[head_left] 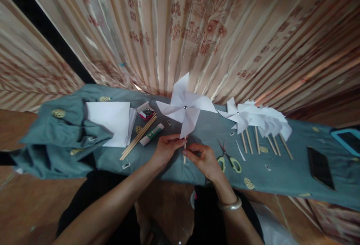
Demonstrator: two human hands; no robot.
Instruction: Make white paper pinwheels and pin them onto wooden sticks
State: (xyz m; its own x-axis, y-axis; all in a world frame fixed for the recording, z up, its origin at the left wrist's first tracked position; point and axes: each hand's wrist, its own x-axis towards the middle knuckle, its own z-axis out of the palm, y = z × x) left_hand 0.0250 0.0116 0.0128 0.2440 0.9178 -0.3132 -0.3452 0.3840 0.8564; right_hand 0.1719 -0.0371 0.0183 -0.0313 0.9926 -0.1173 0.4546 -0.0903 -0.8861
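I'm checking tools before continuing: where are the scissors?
In the head view, the scissors lie on the cloth just right of the right hand, beside a thin white strip.

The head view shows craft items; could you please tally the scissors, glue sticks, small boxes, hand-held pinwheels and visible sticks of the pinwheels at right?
Scissors: 1
Glue stick: 1
Small open box: 1
Hand-held pinwheel: 1
Visible sticks, pinwheels at right: 6
Total: 10

Everything's looking kinda dim tbh. Pale streaks are shining down the curtain [157, 31], a warm orange one is glowing toward the right, and the bracelet [230, 204] is glinting. Top-right corner's going dark, edges are stretching fisheye-style, fine detail's blurring.
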